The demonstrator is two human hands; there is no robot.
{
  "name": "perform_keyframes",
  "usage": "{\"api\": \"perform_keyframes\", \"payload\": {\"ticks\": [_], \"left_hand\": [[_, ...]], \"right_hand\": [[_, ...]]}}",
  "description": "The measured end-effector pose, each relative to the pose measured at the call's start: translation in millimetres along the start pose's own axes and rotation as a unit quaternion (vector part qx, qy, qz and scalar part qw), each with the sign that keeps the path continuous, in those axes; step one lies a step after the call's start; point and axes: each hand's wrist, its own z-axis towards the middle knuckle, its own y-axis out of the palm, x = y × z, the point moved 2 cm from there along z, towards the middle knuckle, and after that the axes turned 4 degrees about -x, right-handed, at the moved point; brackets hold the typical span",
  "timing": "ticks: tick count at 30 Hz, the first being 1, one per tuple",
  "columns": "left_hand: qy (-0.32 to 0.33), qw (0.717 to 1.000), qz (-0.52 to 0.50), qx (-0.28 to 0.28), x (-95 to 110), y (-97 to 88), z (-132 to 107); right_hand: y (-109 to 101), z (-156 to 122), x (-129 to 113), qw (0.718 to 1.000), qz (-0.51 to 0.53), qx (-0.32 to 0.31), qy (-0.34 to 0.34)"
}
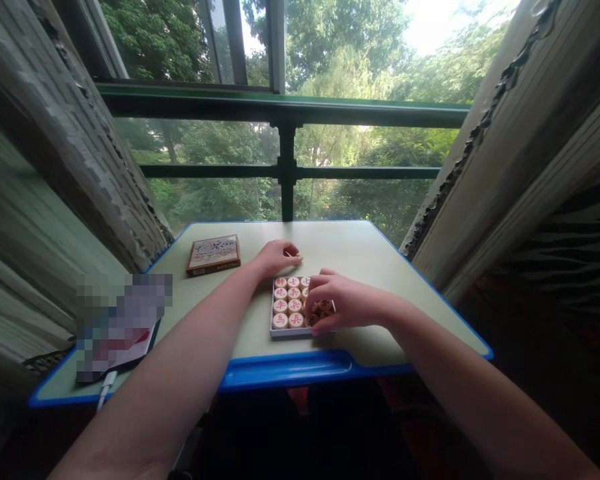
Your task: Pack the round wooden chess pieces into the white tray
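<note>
A shallow white box [295,335] on the table holds rows of round wooden xiangqi pieces [295,305], with red characters at the left and dark ones at the right. My right hand [343,300] reaches over the box's right side. Its thumb and fingers are bent around a dark-lettered piece [311,321] at the near edge, and they hide several others. Beyond the box, my left hand [277,257] rests low over the tabletop. Its thumb and fingertips pinch a small pale xiangqi piece [299,257], only partly visible.
A brown box lid [213,255] with printed characters lies left of my left hand. A blurred flat device [125,333] with a white cable [106,390] is at the table's left. The table [380,267] has a blue rim. Curtains [500,147] and a railed window [286,170] stand behind.
</note>
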Motion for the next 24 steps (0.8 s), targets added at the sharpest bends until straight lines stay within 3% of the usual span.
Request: {"api": "perform_keyframes", "payload": {"ticks": [14,18,21,24], "left_hand": [[0.006,1.0,-0.024,-0.008,2,-1.5,-1],[0.032,0.995,-0.093,-0.024,19,-3.0,-8],[0.05,0.981,-0.174,-0.069,35,-1.1,-13],[0.064,0.958,-0.248,-0.131,47,2.2,-18]], "right_hand": [[-5,-2,0,0.999,-0.001,0.015,-0.029],[-8,-1,13,0.991,-0.004,0.137,0.01],[-10,-1,31,0.958,-0.051,0.273,0.071],[-9,0,46,0.938,-0.072,0.328,0.084]]}}
